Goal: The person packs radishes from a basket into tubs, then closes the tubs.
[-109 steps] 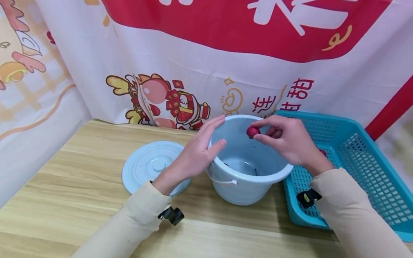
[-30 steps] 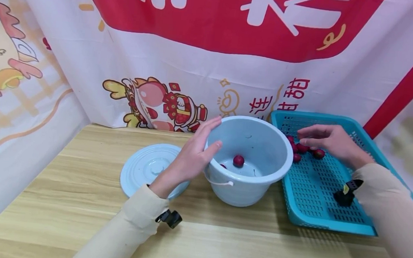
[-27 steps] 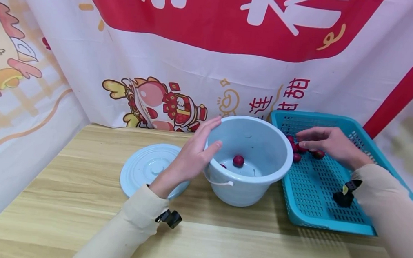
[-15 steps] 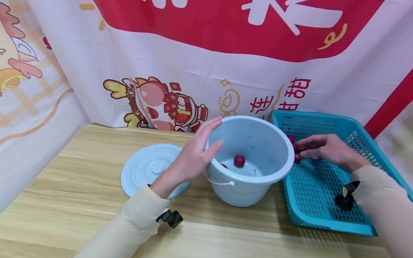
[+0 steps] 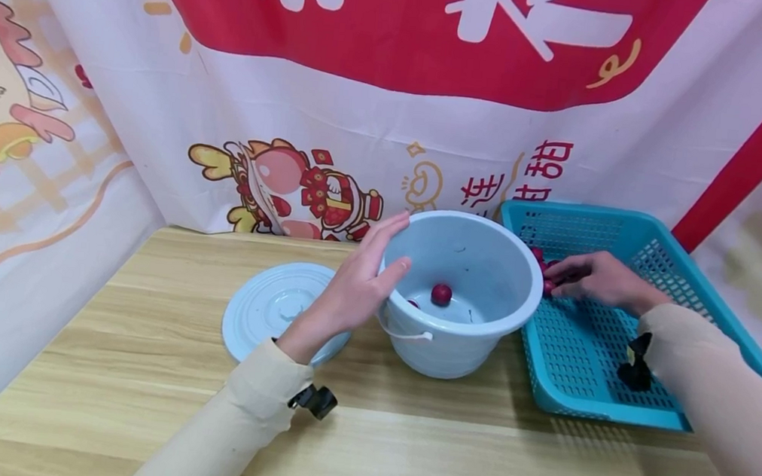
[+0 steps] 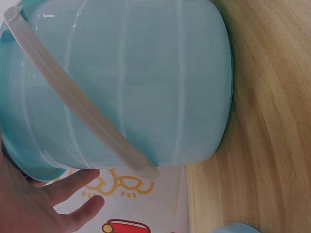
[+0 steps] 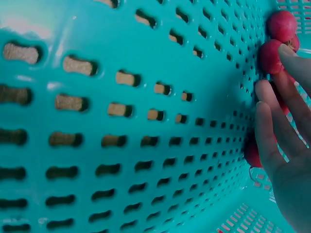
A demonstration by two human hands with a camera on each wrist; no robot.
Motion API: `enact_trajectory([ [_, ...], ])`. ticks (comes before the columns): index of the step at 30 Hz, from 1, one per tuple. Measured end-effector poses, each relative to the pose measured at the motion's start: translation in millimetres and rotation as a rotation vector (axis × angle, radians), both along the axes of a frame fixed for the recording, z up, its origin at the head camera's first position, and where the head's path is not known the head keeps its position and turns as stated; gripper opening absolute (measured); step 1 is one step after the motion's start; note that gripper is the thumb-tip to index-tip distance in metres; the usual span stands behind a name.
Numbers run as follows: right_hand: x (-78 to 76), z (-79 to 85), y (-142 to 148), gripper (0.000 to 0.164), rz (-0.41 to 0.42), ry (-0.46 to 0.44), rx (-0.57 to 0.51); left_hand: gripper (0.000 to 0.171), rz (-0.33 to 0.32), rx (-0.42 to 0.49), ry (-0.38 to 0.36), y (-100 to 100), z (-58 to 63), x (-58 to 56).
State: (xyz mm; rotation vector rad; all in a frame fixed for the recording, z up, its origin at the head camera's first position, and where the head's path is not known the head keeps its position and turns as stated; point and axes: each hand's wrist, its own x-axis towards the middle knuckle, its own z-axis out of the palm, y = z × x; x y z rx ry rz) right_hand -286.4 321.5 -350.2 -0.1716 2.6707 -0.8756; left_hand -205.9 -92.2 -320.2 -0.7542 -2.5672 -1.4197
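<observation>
My left hand [image 5: 366, 282] rests with fairly straight fingers against the left rim of a light blue plastic bucket [image 5: 446, 353]. Inside the bucket lie a red radish [image 5: 441, 295] and part of another, mostly hidden by the near rim. In the left wrist view the bucket's pale handle [image 6: 82, 107] hangs slanting down its side. My right hand [image 5: 605, 280] is down in a teal basket [image 5: 570, 406], among several radishes at its left side. In the right wrist view its thumb and forefinger tips pinch a radish [image 7: 270, 57], while other radishes [image 7: 282, 25] lie close by.
The bucket's round blue lid [image 5: 269, 304] lies flat on the wooden table [image 5: 138, 368], left of the bucket and partly under my left forearm. The basket stands just right of the bucket. A printed cloth [image 5: 363, 131] hangs behind the table.
My right hand held a radish over the bucket earlier; a radish now lies inside. That hand moved into the basket, then slid nearer and lower among the radishes. The left hand stays at the rim.
</observation>
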Motion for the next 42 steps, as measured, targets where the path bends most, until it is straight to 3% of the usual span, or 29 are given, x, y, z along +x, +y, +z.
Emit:
enact_trajectory([
  [15,-1.5,-1.4,-8.6,0.038,0.046,0.085,0.107,0.064,-0.004,-0.004,-0.007,-0.6,1.5,0.2],
  [22,1.2,6.4,-8.3,0.037,0.036,0.132,0.132,0.063,-0.004,0.005,-0.007,-1.3,0.7,-0.2],
  [34,9.5,32.3,-16.1,0.055,-0.124,0.188,0.019,0.064,-0.001,0.001,-0.005,-1.3,-0.1,-1.2],
  [42,19.6,48.9,-25.4,0.062,-0.167,0.301,-0.092,0.066,-0.004,-0.003,-0.008,-1.7,0.1,-1.2],
])
